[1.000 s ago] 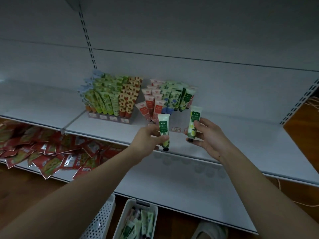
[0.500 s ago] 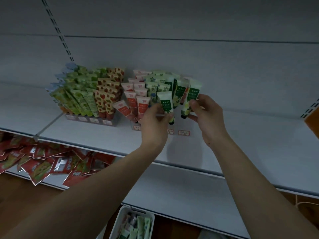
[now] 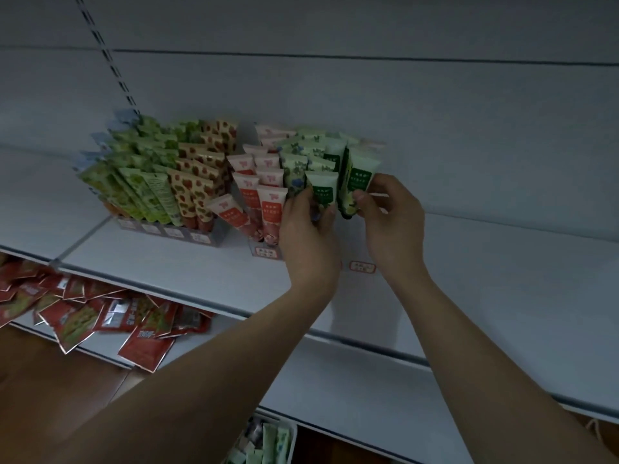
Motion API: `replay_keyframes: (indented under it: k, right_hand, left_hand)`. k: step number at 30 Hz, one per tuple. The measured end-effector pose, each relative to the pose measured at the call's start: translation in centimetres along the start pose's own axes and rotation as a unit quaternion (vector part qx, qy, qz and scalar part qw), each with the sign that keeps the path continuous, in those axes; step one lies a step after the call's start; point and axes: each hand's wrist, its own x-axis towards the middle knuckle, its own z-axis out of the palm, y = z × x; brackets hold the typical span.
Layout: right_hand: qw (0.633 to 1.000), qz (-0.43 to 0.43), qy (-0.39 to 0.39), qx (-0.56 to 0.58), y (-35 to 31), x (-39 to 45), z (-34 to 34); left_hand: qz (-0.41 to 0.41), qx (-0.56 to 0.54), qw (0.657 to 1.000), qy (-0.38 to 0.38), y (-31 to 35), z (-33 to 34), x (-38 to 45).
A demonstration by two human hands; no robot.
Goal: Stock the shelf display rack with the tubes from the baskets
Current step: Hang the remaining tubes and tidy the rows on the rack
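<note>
Two display racks stand on the white shelf (image 3: 201,272): a left rack (image 3: 157,182) full of green and strawberry-print tubes, and a right rack (image 3: 268,182) with pink, floral and green-label tubes. My left hand (image 3: 306,226) pinches a white tube with a dark green label (image 3: 323,190) at the front of the right rack. Just right of it, my right hand (image 3: 392,216) pinches another green-label tube (image 3: 360,175), upright against the rack's right-hand row. A white basket (image 3: 268,443) holding several more tubes sits on the floor below.
Red snack packets (image 3: 100,316) lie scattered on the lower shelf at the left. The shelf's back panel rises behind the racks, with a slotted upright (image 3: 110,61) at the upper left. Price labels (image 3: 361,266) sit at the rack front. Bare shelf stretches to the right of my hands.
Both hands have carried their tubes up and forward from in front of the shelf edge into the right rack. The tubes now sit among the green-label rows.
</note>
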Motion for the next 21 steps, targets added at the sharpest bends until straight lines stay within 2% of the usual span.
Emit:
replay_keyframes:
  k: [4, 7, 12, 15, 21]
  right_hand:
    - [0.999, -0.026, 0.009, -0.029, 0.4, -0.1, 0.5]
    - [0.998, -0.048, 0.010, -0.049, 0.7, -0.3, 0.8]
    - [0.997, -0.054, 0.010, -0.056, 0.9, -0.6, 1.1]
    - [0.997, -0.050, 0.007, -0.051, 0.7, -0.6, 1.1]
    - [0.999, -0.041, 0.016, -0.030, 0.5, -0.6, 1.0]
  left_hand:
    - [0.004, 0.002, 1.000, 0.011, 0.4, 0.1, -0.2]
    - [-0.018, -0.083, 0.996, 0.009, 0.9, 0.1, -0.3]
    - [-0.009, -0.071, 0.997, 0.015, 0.7, 0.1, -0.4]
    - [-0.014, -0.101, 0.995, -0.004, 0.6, 0.0, -0.3]
    - [0.061, -0.036, 0.997, -0.037, -1.0, -0.1, 0.2]
